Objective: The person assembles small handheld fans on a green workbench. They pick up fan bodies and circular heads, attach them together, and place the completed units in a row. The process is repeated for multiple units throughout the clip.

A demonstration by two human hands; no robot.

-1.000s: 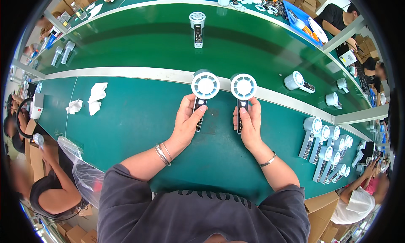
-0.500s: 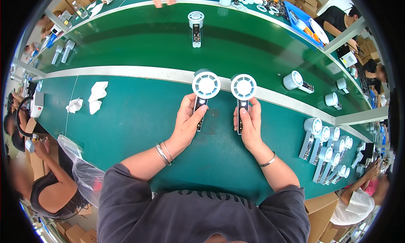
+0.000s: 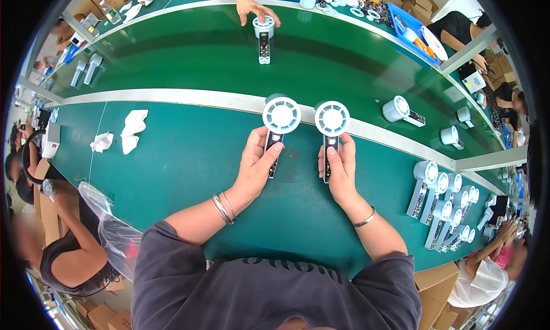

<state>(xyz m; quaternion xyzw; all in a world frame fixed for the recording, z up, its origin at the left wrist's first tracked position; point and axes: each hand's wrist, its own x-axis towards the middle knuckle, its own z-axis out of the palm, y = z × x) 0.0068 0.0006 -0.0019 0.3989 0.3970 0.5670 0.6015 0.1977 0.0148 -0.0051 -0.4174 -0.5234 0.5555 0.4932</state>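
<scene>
My left hand is closed round the handle of a pale blue handheld fan, its thumb lying on the dark circuit board in the open handle. A matching handheld fan stands upright in my right hand, which grips its handle the same way, thumb on the board. Both round heads with white centres face me, side by side with a small gap between them. They are held over the green table, in front of the pale rail. The fingers behind each handle are partly hidden.
Beyond the rail, another person's hand touches a fan on the green belt. More fans lie on the belt's right. Several fans stand at my table's right. White tissues and a plastic bag are at left.
The other person's hand has come down onto the fan on the belt, which has shifted slightly left. My hands and both fans have barely moved.
</scene>
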